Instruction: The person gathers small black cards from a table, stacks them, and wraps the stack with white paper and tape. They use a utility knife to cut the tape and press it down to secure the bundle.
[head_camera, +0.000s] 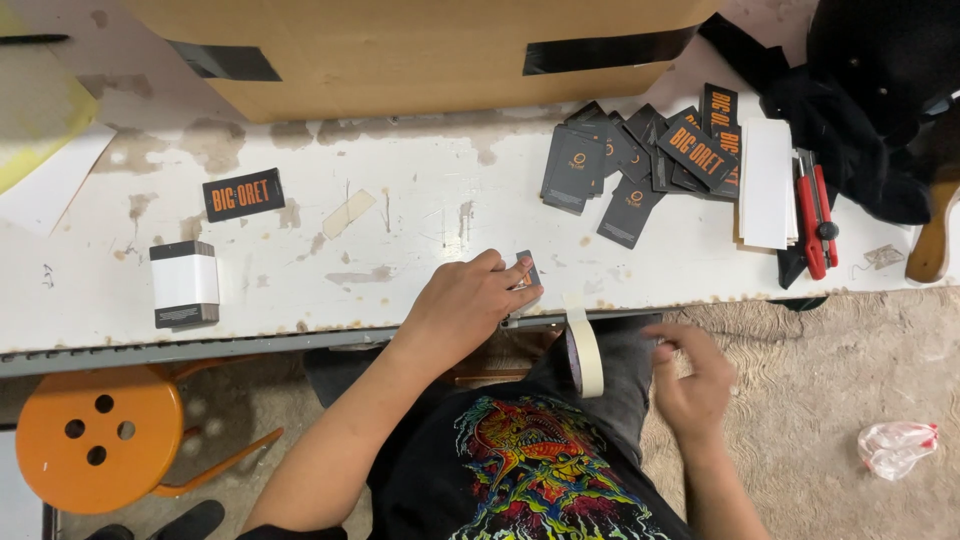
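1. The left hand (468, 305) rests at the near edge of the white table (400, 220), its fingers curled shut around a small stack of dark cards (527, 270) that stands on edge against the tabletop.
2. The right hand (692, 385) hovers below the table edge over the lap; it is blurred, fingers loosely bent, and whether it pinches anything I cannot tell.
3. Between the two hands, just beside the left fingertips, a roll of pale tape (585, 350) hangs on edge at the table rim.
4. Up and right of the grip lies a scattered heap of black cards (640, 160), some with orange lettering, then a white paper stack (767, 183) and a red cutter (816, 215).
5. Well left of the grip stands a black bundle wrapped in a white band (184, 284); above it lies one black label with orange print (243, 194).
6. A brown carton (420, 50) with black tape strips sits beyond the grip.
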